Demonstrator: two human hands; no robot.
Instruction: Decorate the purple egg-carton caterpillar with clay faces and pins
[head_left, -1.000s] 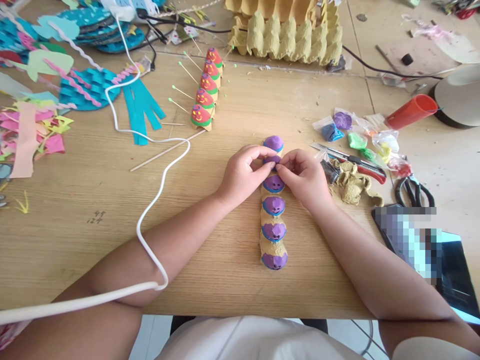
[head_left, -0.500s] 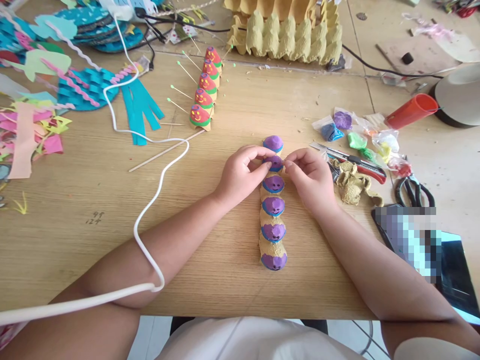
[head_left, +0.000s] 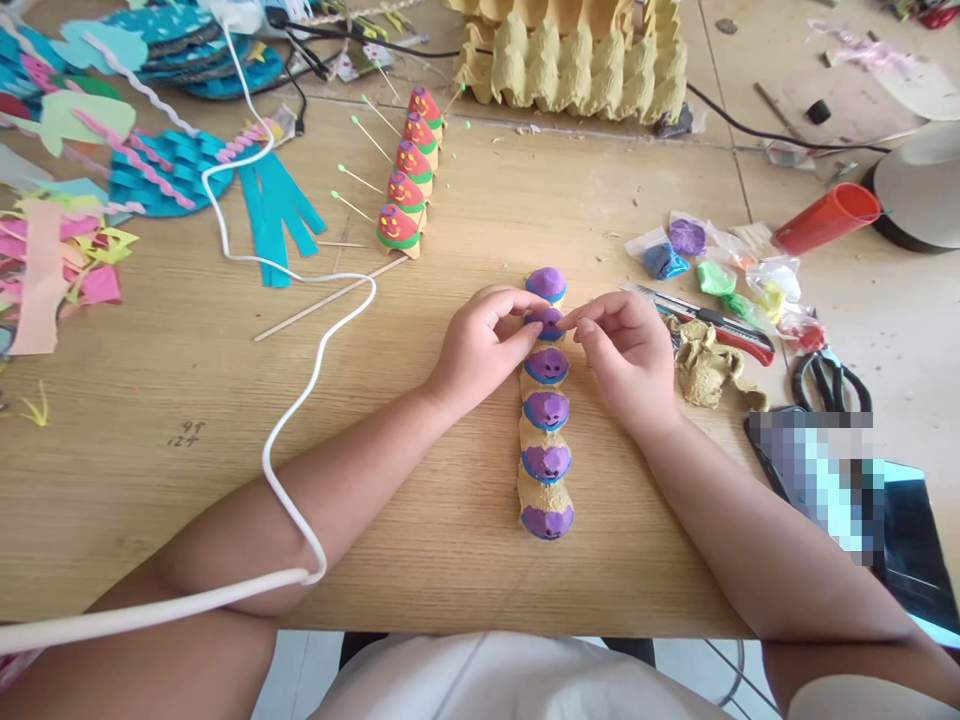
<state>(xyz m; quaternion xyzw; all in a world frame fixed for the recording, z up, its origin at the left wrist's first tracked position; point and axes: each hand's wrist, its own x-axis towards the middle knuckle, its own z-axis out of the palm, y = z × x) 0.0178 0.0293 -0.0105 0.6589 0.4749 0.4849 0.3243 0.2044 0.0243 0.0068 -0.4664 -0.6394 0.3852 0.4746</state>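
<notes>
An egg-carton strip [head_left: 545,437] with several purple-and-blue clay bumps lies lengthwise in front of me. The lower bumps carry small dark faces. My left hand [head_left: 491,345] grips the second bump from the top, thumb and fingers at its left side. My right hand [head_left: 626,350] is at that bump's right side, its index fingertip on or very near the purple clay and the thumb slightly apart. Anything tiny at the right fingertips is too small to make out.
A red-and-green carton strip [head_left: 406,190] with green-tipped sticks stands at the upper left. A white cable [head_left: 319,370] crosses my left forearm. Clay bags [head_left: 716,278], a cutter [head_left: 724,328], scissors [head_left: 831,382] and a phone [head_left: 772,450] lie right. Egg cartons [head_left: 585,70] sit behind.
My right hand's index finger has reached onto the second bump, and its thumb has drawn slightly away. My left hand keeps its hold.
</notes>
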